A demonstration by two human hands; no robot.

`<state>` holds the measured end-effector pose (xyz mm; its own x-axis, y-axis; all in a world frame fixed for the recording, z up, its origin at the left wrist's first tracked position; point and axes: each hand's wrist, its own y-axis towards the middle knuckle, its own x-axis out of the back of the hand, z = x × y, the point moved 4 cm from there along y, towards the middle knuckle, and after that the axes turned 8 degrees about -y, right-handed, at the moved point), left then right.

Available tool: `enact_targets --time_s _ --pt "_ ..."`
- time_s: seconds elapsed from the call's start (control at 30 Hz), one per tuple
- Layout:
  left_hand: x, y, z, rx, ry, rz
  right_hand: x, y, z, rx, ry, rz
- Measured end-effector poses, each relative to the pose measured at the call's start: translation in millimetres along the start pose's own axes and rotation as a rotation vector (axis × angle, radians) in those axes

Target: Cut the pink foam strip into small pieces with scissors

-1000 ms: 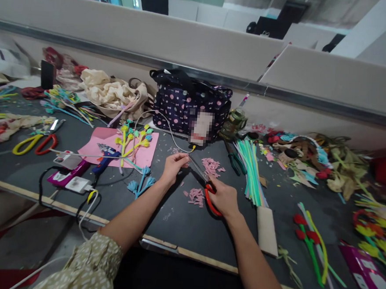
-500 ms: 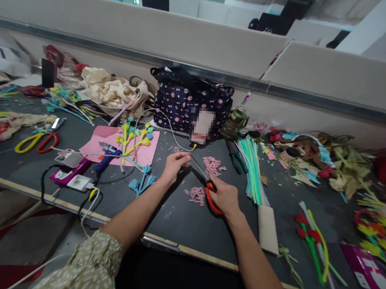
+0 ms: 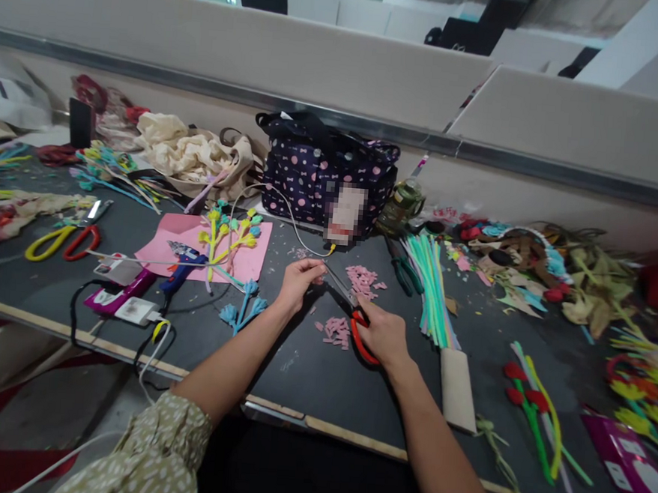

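My right hand [image 3: 380,330] is closed around the red and black handles of a pair of scissors [image 3: 360,342]. The scissors' blades point up and left, and their tips reach the fingers of my left hand [image 3: 302,281]. Those fingers are pinched together; whatever they hold is too small to make out. One heap of small pink cut pieces [image 3: 362,280] lies just beyond the scissors. A second heap of pink pieces [image 3: 335,331] lies nearer me, left of the scissors' handles.
A dark patterned bag [image 3: 297,173] stands against the partition. Left are pink sheets [image 3: 259,251], a blue glue gun [image 3: 181,270], yellow stems and a second pair of scissors [image 3: 79,235]. Right are pliers [image 3: 403,270], a bundle of pastel stems [image 3: 430,287] and red flowers [image 3: 535,400].
Almost nothing differs. Both hands and the scissors hold the same position, and the view has shifted only very slightly.
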<state>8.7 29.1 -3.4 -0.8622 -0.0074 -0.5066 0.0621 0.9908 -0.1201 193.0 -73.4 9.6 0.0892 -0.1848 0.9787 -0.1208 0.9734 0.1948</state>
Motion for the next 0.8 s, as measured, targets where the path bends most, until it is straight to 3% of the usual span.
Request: enact_targets --time_s 0.6,0.8 --pt "3.6 2.4 5.5 0.067 0.005 -0.031 -4.2 0.5 0.3 0.039 -0.101 0.069" --pt "4.1 3.7 6.0 0.084 0.040 0.009 -4.0 0.6 -2.1 0.031 -0.073 0.043"
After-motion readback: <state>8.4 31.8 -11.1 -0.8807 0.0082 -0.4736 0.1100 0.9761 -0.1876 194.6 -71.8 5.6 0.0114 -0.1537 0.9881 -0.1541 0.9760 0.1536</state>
